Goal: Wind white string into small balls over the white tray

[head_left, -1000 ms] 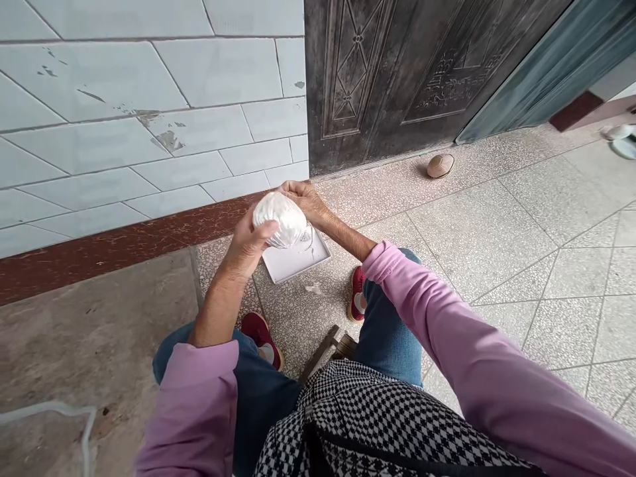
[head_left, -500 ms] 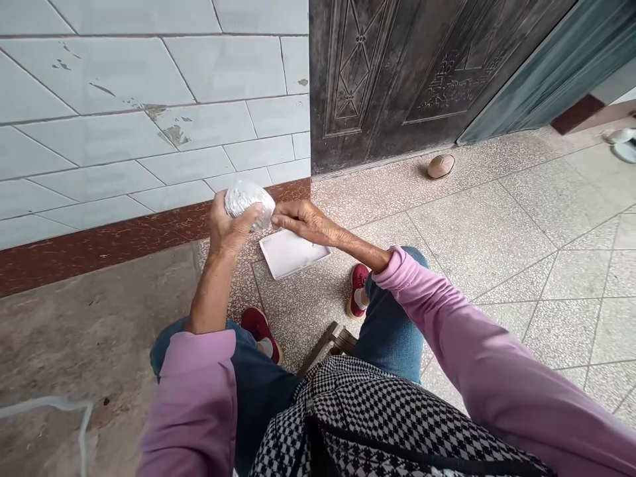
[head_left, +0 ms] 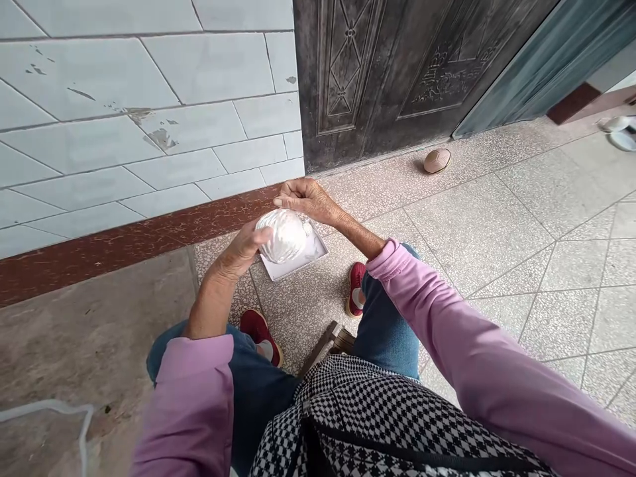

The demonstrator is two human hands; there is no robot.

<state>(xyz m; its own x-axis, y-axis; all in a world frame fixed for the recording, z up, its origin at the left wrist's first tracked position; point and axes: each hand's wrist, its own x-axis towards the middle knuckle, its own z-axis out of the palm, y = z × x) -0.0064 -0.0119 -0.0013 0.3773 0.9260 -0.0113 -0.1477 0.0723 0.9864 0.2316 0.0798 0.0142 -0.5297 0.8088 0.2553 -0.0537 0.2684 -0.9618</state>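
My left hand (head_left: pixel 243 250) grips a white ball (head_left: pixel 283 237) from its left side, thumb lying over the front. The ball has curved ridges like wound yarn or string; the exact material is hard to tell. Just above the ball, my right hand (head_left: pixel 307 200) is closed in a pinch, and whatever lies between its fingertips is too small to make out. Below the ball, a shallow white tray (head_left: pixel 293 268) rests on the floor, partly hidden by it. A loose whitish piece shows at the ball's right edge.
A white tiled wall (head_left: pixel 238 66) and a dark carved door (head_left: pixel 368 79) stand in front. A tan dome-shaped object (head_left: pixel 437 161) lies by the doorstep. A pale hose (head_left: pixel 44 405) runs along the concrete at left. Part of a wooden stool (head_left: pixel 322 348) shows between my legs.
The ball has moved down and right over the tray and turned in my left hand. My right hand has risen from the ball's right side to just above it.
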